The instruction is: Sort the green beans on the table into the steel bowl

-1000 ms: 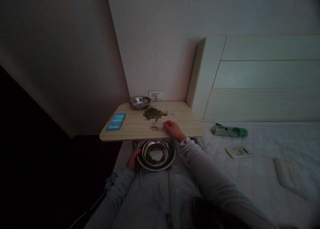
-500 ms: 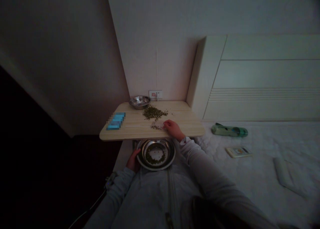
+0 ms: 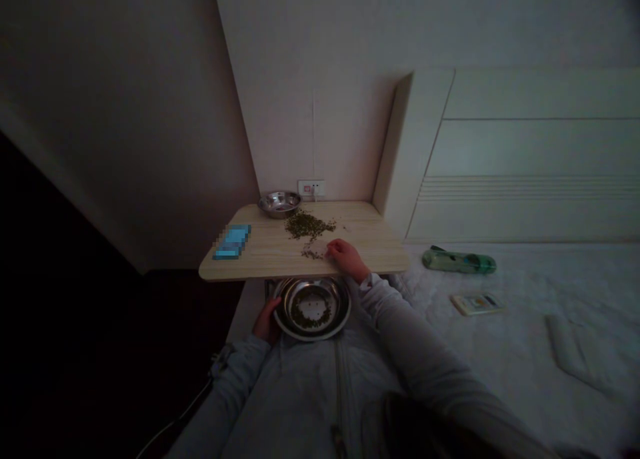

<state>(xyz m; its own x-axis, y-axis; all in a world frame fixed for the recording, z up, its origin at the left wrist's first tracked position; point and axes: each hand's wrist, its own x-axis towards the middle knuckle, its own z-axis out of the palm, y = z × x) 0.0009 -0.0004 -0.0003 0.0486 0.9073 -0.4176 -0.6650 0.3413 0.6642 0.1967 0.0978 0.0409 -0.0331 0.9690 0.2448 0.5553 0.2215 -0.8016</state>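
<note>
This place looks to be a bedroom in a home. At far right stands a wide, cream-white panelled headboard (image 3: pixel 520 149), and before it lies a white quilted bed cover (image 3: pixel 530 285). Left of the bed is a pale wooden table with rounded corners (image 3: pixel 270 259), beneath a white rectangular wall socket (image 3: pixel 311 188).

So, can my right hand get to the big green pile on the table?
Likely yes: your right hand is close to the green pile, with nothing tall standing between them.
</note>
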